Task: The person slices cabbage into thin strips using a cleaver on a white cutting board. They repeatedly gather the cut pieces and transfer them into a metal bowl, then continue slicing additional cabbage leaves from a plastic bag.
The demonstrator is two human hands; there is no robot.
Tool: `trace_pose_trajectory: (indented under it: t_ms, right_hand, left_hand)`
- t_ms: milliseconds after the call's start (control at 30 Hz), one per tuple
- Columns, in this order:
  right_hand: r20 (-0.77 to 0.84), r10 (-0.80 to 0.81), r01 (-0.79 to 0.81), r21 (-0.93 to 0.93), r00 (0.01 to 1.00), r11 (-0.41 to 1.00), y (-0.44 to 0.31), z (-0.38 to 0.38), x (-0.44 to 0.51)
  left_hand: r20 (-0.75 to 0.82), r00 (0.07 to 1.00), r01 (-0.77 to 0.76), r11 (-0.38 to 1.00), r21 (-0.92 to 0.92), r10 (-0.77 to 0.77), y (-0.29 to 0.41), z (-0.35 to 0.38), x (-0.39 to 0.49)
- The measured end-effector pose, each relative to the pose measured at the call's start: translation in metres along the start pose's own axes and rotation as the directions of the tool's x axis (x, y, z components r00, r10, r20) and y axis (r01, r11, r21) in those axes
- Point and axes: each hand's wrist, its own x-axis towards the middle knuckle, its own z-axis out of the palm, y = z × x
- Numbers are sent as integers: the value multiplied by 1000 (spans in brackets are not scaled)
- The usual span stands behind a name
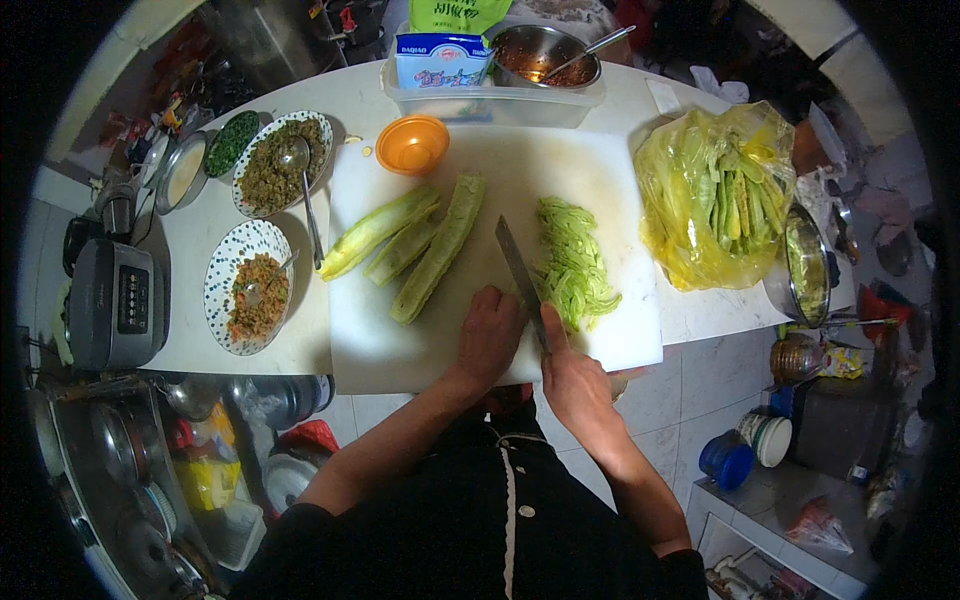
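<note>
My right hand (576,386) grips the handle of a kitchen knife (517,262), its blade angled away from me over a white cutting board (420,352). My left hand (491,330) rests on the board with curled fingers, close against the blade's left side; whatever lies under them is mostly hidden. Right of the blade spreads a heap of thin pale green vegetable slices (574,262). To the left lie lengthwise-cut pale green squash pieces: one long piece (442,251), a shorter one (405,251) and a yellow-tipped one (379,232). An orange bowl (412,144) sits at the board's far edge.
Left of the board stand an oval dish of brown minced filling (274,165) with a spoon, and a speckled dish (225,255). A grey appliance (112,307) is further left. Beyond the board is a plastic tray (525,109); a yellow bag of vegetables (675,240) lies right.
</note>
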Motion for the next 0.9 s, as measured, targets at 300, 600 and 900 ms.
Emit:
trace_pose_trajectory:
  t_ms: [300,600,900]
  right_hand:
    - [78,-12,5,88,997,996,-5,-22,-14]
    - [21,1,-4,145,1000,989,-3,-20,-13]
    - [-34,-37,41,107,999,993,-4,-15,-7]
  left_hand:
    - [-44,999,-8,999,-37,7,-1,-7,-4]
    - [-58,998,-13,998,-55,10,1,-5,-3]
    - [-72,994,-85,996,-8,84,-3,0,-3]
